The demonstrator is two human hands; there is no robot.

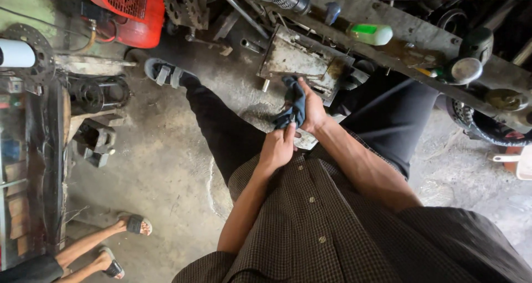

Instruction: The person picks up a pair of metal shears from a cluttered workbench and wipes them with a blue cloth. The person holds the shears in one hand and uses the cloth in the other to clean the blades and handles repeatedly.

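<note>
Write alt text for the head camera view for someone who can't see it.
Looking down, a person's left hand and right hand both grip a dark cloth above a rusty metal block on a stained concrete floor; another person's sandalled feet show lower left.

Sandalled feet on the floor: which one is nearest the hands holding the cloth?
The grey-strapped sandal at upper left, on the dark-trousered leg; the other two sandalled feet lie bottom left, bare-legged.

Soft dark cloth rag [293, 110]; rusty matt metal plate [296, 58]; rough concrete floor [166, 161].
</note>
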